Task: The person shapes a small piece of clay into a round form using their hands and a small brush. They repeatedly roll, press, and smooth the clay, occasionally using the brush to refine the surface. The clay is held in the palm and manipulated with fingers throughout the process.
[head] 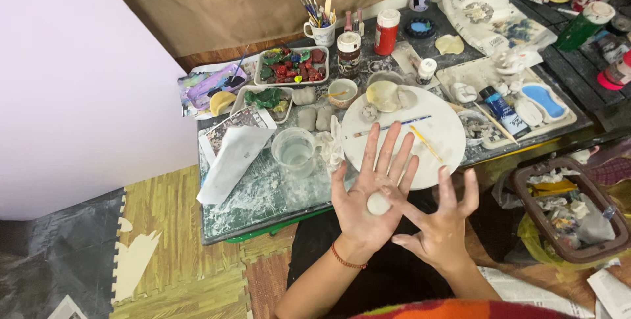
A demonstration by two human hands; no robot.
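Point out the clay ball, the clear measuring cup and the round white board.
clay ball [378,203]: head view, middle of the ball lying in the left hand's [363,208] open palm.
clear measuring cup [295,150]: head view, its glass wall.
round white board [442,136]: head view, bare part right of the brushes.

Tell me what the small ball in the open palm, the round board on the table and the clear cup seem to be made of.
Small ball on the left hand: likely soft modelling clay, matte off-white, smooth, smearing the palm.
Round board: probably coated wood or plastic, flat, white, dusted with clay residue; unclear.
Clear cup: see-through plastic or glass, glossy, holding water.
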